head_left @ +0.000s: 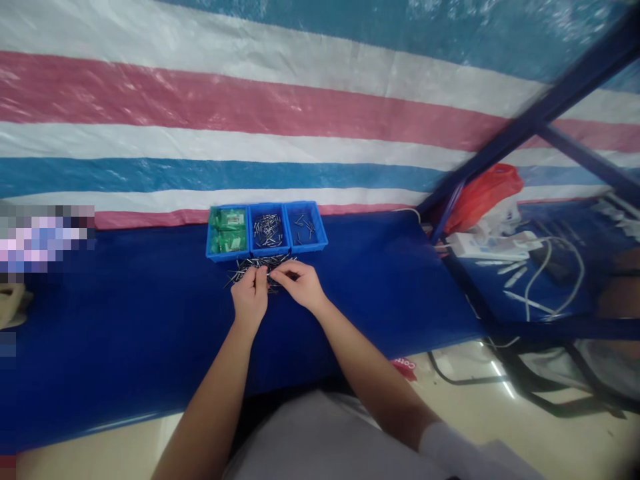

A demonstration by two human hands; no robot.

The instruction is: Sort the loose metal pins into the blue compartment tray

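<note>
My left hand [249, 293] and my right hand [301, 285] meet over a loose pile of thin dark metal pins [246, 266], which look like nails or screws. Both hands are closed in a pinch, fingertips almost touching. A small shiny bit shows between them, too small to name. Just behind the pile stand three blue bins side by side. The left bin [227, 255] holds green packets [229, 230]. Many metal pins lie in the middle bin [270, 252], and several more are scattered in the right bin [320, 235].
A blue-covered table [150, 320] carries the bins, with a striped plastic sheet [300, 113] hanging behind. On the right stands a dark metal frame [500, 127]. Beyond it are a red bag [485, 193], a white box [493, 245] and a white cable [580, 267]. A blurred-out person is at far left.
</note>
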